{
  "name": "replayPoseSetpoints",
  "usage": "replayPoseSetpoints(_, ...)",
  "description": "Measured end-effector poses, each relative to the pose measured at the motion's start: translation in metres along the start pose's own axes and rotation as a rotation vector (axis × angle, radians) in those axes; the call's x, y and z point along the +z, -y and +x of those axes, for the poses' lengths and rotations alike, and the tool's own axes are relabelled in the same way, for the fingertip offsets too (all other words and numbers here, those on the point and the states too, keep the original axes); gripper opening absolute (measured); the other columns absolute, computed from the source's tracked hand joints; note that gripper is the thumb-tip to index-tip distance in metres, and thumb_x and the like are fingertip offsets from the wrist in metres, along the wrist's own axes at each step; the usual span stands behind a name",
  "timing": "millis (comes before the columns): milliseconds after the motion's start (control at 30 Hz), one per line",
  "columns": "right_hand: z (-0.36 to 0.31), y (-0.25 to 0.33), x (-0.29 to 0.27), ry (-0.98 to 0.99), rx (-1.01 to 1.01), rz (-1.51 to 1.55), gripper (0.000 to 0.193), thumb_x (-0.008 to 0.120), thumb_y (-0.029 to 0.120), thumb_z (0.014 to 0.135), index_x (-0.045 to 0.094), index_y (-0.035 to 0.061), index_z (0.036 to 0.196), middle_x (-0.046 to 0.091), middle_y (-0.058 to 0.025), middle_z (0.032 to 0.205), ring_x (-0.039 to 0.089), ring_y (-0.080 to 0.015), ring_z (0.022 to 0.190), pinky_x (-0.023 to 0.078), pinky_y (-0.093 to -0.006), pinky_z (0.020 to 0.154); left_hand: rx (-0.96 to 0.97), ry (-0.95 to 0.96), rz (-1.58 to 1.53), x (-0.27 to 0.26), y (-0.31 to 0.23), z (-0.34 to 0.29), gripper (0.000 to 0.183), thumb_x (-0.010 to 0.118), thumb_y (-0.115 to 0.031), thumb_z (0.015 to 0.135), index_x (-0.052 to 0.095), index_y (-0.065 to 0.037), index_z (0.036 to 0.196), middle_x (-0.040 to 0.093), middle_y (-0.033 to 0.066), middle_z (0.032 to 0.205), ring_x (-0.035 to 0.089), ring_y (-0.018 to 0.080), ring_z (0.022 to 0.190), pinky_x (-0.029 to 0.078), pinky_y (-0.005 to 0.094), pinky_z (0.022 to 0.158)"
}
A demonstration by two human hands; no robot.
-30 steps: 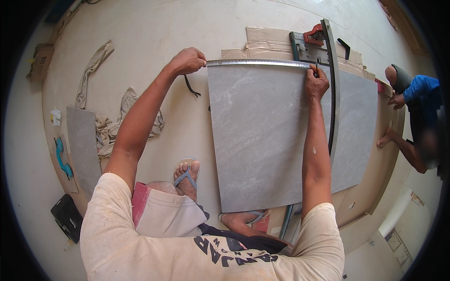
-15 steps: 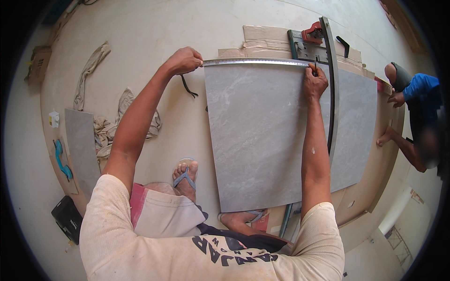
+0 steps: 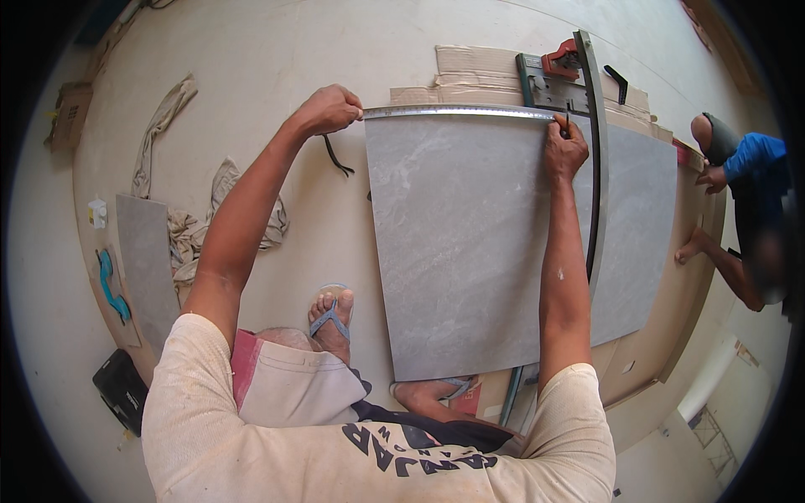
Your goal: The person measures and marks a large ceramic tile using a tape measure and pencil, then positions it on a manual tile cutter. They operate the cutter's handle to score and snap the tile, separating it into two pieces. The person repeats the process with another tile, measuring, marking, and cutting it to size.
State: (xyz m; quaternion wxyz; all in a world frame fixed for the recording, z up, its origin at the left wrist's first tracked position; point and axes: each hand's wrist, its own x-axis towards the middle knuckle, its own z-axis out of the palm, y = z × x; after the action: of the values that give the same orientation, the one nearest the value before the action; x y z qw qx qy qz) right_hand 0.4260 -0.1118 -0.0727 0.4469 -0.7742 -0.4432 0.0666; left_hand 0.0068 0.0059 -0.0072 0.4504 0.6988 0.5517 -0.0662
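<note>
A large grey tile (image 3: 470, 243) lies on the floor in front of me. Along its far edge runs a metal ruler (image 3: 457, 111). My left hand (image 3: 329, 109) pinches the ruler's left end just past the tile's far left corner. My right hand (image 3: 563, 148) rests on the tile at the ruler's right end and grips a thin dark pencil (image 3: 567, 124), its tip at the ruler. A long tile cutter rail (image 3: 594, 159) crosses the tile just right of my right hand.
Cardboard sheets (image 3: 470, 63) lie beyond the tile. Rags (image 3: 222, 210), a narrow grey tile strip (image 3: 144, 264) and a blue tool (image 3: 111, 285) sit at the left. Another person (image 3: 742, 201) crouches at the right. My sandalled feet (image 3: 329, 314) are close to the tile's near edge.
Both hands stay at the ruler's ends; the view has shifted very slightly. The right hand edged a little along the ruler.
</note>
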Motion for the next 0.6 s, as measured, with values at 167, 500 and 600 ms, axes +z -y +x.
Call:
replayPoseSetpoints(167, -0.0018, 0.0017, -0.0015, 0.002, -0.008, 0.0, 0.017, 0.067, 0.012, 0.083, 0.076, 0.0054, 0.096, 0.072, -0.0083, 0.084, 0.068, -0.017, 0.075, 0.053, -0.0311, 0.069, -0.002, 0.004, 0.01, -0.001, -0.0028, -0.0029, 0.027, 0.062, -0.02, 0.08, 0.075, -0.001, 0.096, 0.072, 0.0149, 0.087, 0.068, 0.0248, 0.085, 0.052, 0.0353, 0.079)
replayPoseSetpoints(500, 0.0003, -0.0044, -0.0008, -0.003, -0.026, -0.017, 0.018, 0.068, 0.013, 0.083, 0.076, 0.0063, 0.097, 0.071, -0.0085, 0.085, 0.068, -0.0181, 0.075, 0.053, -0.0317, 0.07, -0.015, -0.003, 0.023, -0.0009, -0.0039, -0.0001, 0.027, 0.062, -0.019, 0.079, 0.074, 0.0, 0.094, 0.072, 0.0158, 0.085, 0.067, 0.0247, 0.082, 0.052, 0.0354, 0.077)
replayPoseSetpoints(600, -0.0004, -0.0004, -0.0024, -0.002, -0.049, -0.011, 0.018, 0.067, 0.013, 0.083, 0.076, 0.0056, 0.097, 0.071, -0.0095, 0.087, 0.068, -0.0195, 0.076, 0.054, -0.0318, 0.072, -0.008, -0.015, 0.033, -0.0007, -0.0054, -0.0019, 0.026, 0.061, -0.018, 0.079, 0.073, 0.001, 0.092, 0.071, 0.0146, 0.081, 0.066, 0.0235, 0.079, 0.051, 0.0352, 0.075)
